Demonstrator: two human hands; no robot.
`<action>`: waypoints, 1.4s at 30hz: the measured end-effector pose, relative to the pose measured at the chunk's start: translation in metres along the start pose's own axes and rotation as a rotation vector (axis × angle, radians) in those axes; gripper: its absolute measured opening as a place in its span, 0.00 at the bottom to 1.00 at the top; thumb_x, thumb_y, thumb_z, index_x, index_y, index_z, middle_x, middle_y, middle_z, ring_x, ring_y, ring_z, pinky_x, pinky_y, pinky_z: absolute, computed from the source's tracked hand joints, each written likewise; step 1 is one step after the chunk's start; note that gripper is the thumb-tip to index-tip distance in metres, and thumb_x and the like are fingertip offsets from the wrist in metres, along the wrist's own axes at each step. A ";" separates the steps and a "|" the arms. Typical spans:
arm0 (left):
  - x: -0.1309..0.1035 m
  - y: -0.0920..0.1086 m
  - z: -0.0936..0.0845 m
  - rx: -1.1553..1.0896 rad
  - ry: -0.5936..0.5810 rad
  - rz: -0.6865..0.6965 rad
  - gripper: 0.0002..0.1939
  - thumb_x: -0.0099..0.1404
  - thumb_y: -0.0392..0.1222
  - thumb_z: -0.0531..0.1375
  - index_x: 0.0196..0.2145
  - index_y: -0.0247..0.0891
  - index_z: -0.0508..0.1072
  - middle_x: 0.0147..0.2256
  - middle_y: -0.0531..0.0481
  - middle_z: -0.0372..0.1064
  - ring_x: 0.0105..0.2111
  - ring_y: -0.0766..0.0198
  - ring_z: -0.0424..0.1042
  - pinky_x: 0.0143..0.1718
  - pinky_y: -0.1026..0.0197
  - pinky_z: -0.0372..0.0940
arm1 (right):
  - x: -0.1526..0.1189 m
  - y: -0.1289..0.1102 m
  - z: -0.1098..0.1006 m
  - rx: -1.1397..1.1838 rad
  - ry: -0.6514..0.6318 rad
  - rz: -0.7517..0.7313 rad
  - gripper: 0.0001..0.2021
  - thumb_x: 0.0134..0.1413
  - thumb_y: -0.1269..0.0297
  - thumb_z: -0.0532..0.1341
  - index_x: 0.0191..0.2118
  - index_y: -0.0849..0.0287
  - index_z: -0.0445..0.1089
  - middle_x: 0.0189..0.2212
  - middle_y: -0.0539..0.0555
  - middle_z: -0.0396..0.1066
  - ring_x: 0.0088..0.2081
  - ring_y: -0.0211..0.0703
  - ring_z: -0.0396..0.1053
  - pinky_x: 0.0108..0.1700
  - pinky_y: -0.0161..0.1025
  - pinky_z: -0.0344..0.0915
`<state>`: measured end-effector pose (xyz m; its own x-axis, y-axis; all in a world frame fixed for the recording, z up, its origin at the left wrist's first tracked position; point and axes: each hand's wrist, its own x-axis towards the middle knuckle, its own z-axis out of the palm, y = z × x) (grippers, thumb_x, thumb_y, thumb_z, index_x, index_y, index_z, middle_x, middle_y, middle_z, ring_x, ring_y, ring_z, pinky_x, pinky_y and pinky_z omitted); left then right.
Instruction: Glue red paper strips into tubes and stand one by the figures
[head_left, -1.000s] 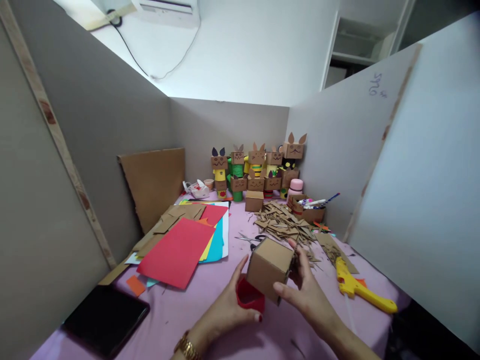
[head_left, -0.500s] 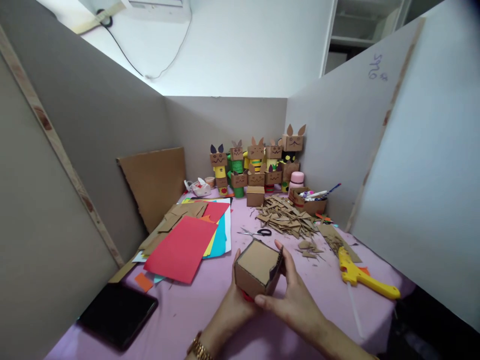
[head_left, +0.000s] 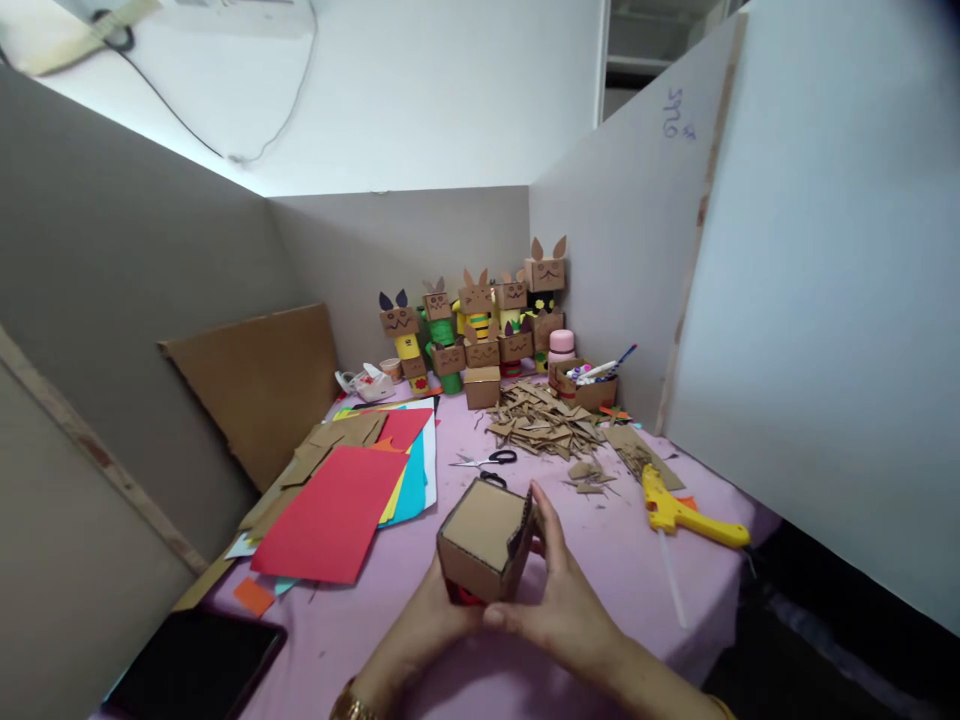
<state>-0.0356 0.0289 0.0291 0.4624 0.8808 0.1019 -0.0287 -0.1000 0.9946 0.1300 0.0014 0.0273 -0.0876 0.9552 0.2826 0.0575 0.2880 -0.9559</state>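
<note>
A small cardboard box (head_left: 482, 530) is held between both hands above the near part of the table. My left hand (head_left: 436, 608) wraps its lower left side; most of those fingers are hidden behind and under it. My right hand (head_left: 564, 592) grips the right side, with the thumb at the lower front corner and a finger along the rough, dark right edge. Something red (head_left: 466, 597) shows beneath the box, mostly covered. Just beyond lie scissors (head_left: 487, 460) with black handles.
Red paper (head_left: 334, 515) and other coloured sheets lie left, near a black tablet (head_left: 196, 665). Cardboard scraps (head_left: 544, 420) are heaped at the back, before several cardboard animal figures (head_left: 480, 295). A yellow glue gun (head_left: 686, 515) rests right. Grey panels (head_left: 397, 240) enclose the table.
The view has swung to the right, so the things on the table appear further left. Both hands keep hold of the box, whose pose is nearly the same.
</note>
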 end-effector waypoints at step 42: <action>0.016 -0.003 -0.003 -0.109 -0.167 0.007 0.47 0.39 0.48 0.73 0.55 0.38 0.59 0.51 0.40 0.66 0.52 0.47 0.63 0.51 0.50 0.59 | 0.011 -0.004 -0.023 0.181 0.048 0.051 0.51 0.39 0.52 0.68 0.63 0.48 0.32 0.61 0.61 0.48 0.57 0.53 0.55 0.55 0.50 0.56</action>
<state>-0.0308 0.0448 0.0274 0.6024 0.7902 0.1126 -0.1240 -0.0466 0.9912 0.1519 0.0120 0.0363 -0.0410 0.9717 0.2328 -0.1192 0.2266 -0.9667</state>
